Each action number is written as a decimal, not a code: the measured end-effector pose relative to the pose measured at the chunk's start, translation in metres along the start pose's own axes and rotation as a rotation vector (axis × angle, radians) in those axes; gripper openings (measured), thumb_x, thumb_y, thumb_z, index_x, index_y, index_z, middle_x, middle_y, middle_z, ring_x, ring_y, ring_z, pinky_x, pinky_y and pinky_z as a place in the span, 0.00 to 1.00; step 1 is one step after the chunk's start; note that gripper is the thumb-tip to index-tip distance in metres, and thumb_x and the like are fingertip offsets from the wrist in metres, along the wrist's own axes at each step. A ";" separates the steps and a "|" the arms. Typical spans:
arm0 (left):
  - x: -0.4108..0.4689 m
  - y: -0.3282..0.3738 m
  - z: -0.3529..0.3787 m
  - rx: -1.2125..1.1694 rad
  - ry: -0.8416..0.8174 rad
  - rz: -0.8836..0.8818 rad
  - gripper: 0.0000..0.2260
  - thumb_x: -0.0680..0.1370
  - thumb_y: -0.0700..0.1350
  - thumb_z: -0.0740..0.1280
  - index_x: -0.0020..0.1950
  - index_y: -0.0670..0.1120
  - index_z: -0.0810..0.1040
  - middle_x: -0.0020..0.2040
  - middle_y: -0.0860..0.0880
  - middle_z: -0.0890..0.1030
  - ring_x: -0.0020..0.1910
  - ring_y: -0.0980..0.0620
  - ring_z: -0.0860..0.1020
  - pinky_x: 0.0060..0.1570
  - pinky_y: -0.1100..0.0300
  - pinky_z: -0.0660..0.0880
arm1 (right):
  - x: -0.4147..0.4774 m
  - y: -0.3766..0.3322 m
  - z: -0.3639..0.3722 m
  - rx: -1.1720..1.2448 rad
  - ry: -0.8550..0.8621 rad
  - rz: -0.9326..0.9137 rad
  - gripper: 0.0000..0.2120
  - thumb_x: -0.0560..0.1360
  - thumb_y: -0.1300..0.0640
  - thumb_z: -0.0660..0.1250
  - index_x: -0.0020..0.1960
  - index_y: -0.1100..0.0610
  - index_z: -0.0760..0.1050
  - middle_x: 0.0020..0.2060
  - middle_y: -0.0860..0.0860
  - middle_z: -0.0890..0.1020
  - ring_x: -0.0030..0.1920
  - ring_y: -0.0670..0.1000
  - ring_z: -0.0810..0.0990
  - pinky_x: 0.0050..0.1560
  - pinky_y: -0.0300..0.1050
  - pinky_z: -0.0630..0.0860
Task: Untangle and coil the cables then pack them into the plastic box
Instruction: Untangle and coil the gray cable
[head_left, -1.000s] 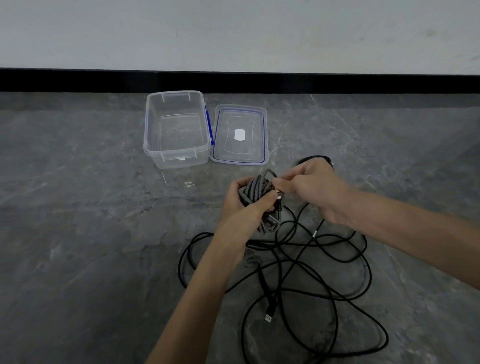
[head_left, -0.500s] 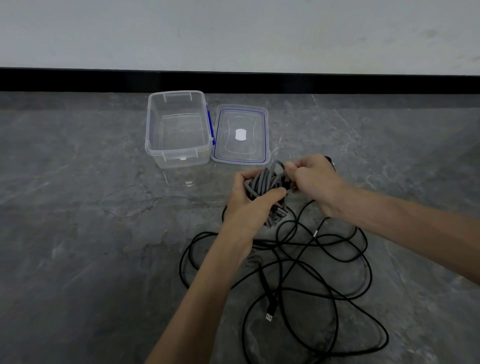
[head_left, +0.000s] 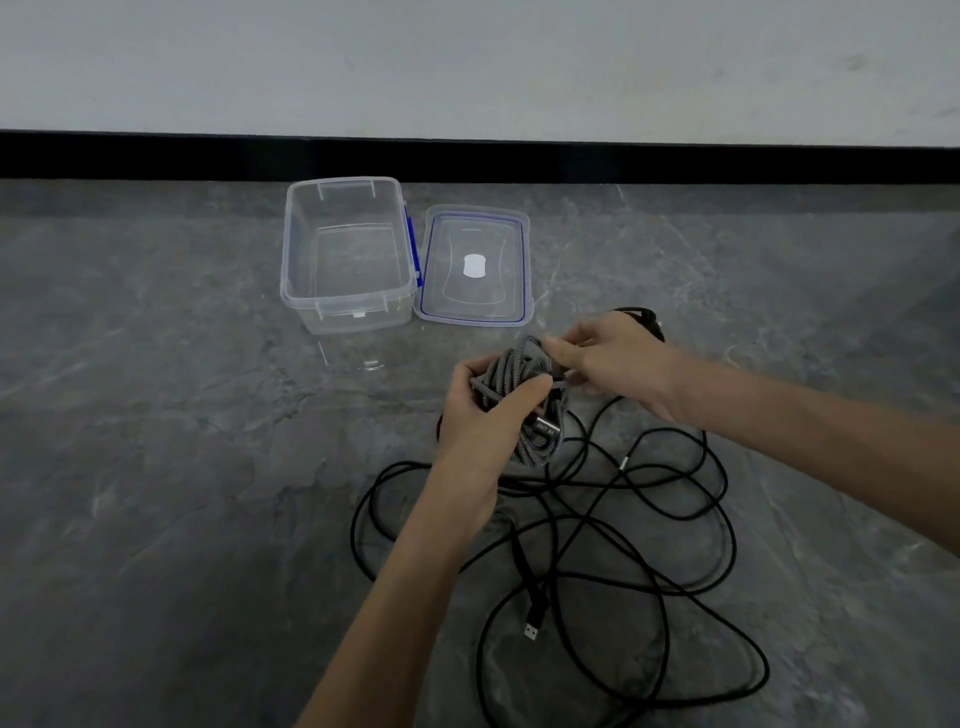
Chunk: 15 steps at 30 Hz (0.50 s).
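A coiled grey braided cable (head_left: 519, 374) is held above the floor. My left hand (head_left: 480, 410) grips the coil from the left, thumb across its middle. My right hand (head_left: 608, 364) pinches the cable's end at the top right of the coil. Below lies a tangle of black cable (head_left: 649, 519) spread loosely on the floor, with a USB plug (head_left: 531, 631) at one end. The clear plastic box (head_left: 345, 254) stands open and empty beyond my hands. Its lid (head_left: 474, 270) lies flat to the right of it.
The floor is grey stone (head_left: 156, 467). A black skirting board (head_left: 467, 161) runs along the white wall behind the box. Another dark bundle (head_left: 641, 317) shows just behind my right hand.
My right hand has moved a little up and to the right along the top of the grey coil. My left hand keeps its hold on the coil.
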<state>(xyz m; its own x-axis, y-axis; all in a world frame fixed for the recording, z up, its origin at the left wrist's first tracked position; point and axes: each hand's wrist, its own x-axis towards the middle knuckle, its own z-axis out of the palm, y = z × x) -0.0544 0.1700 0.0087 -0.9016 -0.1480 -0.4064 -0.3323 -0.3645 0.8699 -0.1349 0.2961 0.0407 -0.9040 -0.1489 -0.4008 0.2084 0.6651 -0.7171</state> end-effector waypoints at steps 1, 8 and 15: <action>0.000 -0.001 0.001 0.041 0.010 0.018 0.22 0.63 0.51 0.78 0.55 0.52 0.76 0.52 0.48 0.83 0.52 0.47 0.82 0.55 0.40 0.78 | -0.001 -0.003 0.000 -0.023 0.008 0.000 0.15 0.79 0.49 0.64 0.49 0.61 0.79 0.43 0.57 0.81 0.43 0.50 0.78 0.45 0.43 0.75; -0.002 -0.006 0.000 0.672 -0.051 0.323 0.25 0.71 0.46 0.74 0.63 0.55 0.66 0.53 0.56 0.79 0.54 0.54 0.78 0.56 0.56 0.75 | -0.031 -0.009 -0.003 0.190 -0.213 0.244 0.21 0.78 0.42 0.62 0.57 0.58 0.77 0.49 0.54 0.81 0.46 0.52 0.80 0.48 0.44 0.75; -0.004 -0.013 0.017 1.614 -0.158 0.653 0.36 0.75 0.50 0.68 0.76 0.45 0.50 0.59 0.46 0.77 0.62 0.46 0.71 0.63 0.54 0.65 | -0.041 0.019 0.000 0.690 -0.316 0.411 0.22 0.71 0.43 0.69 0.56 0.58 0.78 0.47 0.56 0.82 0.52 0.55 0.80 0.60 0.50 0.76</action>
<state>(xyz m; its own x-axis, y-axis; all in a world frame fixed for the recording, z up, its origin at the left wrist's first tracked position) -0.0514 0.1914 0.0037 -0.9714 0.2345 0.0368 0.2351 0.9286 0.2870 -0.0943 0.3154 0.0434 -0.5818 -0.2588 -0.7710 0.7693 0.1326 -0.6250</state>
